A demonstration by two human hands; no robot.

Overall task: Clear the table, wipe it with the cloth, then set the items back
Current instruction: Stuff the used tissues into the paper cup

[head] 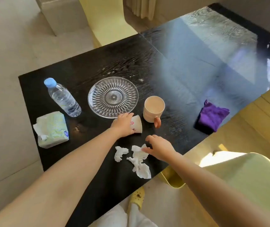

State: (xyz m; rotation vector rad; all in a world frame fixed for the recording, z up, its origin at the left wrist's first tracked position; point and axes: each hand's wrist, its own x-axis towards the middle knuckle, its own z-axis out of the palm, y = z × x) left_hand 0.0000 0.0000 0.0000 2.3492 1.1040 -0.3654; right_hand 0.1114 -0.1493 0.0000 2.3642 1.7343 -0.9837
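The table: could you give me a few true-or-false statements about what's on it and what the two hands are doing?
1. The left hand holds a paper cup lying on its side. True.
2. The water bottle has a red cap. False: its cap is blue.
3. The purple cloth lies on the table, apart from both hands. True.
4. The mug stands on the glass plate. False: it stands on the table beside the plate.
5. The right hand touches a crumpled tissue. True.
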